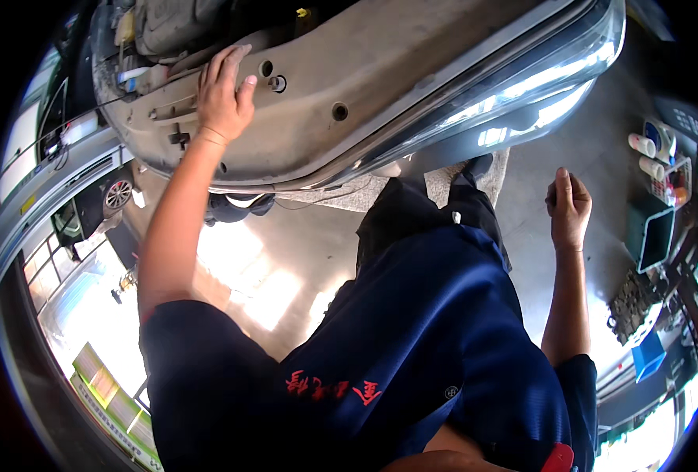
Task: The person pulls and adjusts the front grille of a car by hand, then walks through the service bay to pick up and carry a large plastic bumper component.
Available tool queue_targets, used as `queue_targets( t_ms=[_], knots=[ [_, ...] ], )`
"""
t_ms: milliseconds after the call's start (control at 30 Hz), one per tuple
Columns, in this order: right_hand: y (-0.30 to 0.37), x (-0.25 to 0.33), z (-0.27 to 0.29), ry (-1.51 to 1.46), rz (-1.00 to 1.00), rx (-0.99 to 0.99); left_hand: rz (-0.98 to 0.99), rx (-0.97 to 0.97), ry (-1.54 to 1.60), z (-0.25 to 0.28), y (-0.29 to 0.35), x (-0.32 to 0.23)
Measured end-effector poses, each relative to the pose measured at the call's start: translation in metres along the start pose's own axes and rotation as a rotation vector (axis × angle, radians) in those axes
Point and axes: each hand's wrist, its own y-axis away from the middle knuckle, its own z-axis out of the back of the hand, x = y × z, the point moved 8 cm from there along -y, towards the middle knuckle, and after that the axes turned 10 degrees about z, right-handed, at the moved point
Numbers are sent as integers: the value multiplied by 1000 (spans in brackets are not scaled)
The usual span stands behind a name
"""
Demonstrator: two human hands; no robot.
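Note:
My left hand (224, 96) lies open on a dusty grey panel (317, 86), its fingers spread toward the panel's far edge. The panel runs along the front of a car's open engine bay and has round holes in it. One hole, just right of my fingers, has a metal-looking piece (276, 83) in it. A small dark clip (180, 138) sits on the panel beside my left wrist. Out to the right, my right hand (570, 206) hangs in the air away from the car, its fingers curled closed. What it holds, if anything, is hidden.
Glossy bodywork (514, 94) curves along the panel's near side. A mat (349, 195) lies on the floor by my feet. At right stand a green bin (651, 232), white cups (641, 144), a basket (675, 182) and a blue container (648, 355). Another car's wheel (117, 194) shows at left.

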Motion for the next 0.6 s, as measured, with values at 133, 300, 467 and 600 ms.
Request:
queue_targets(
  t_ms=[133, 300, 467, 600],
  knots=[
    [32, 4, -45, 40, -19, 4, 63, -314, 28, -30, 41, -3],
    [40, 48, -119, 197, 75, 138, 51, -301, 78, -35, 40, -1],
    [51, 57, -156, 253, 69, 200, -48, -198, 226, -17, 53, 33],
    [67, 31, -149, 337, 1, 160, 192, -243, 132, -2, 103, 132]
  ],
)
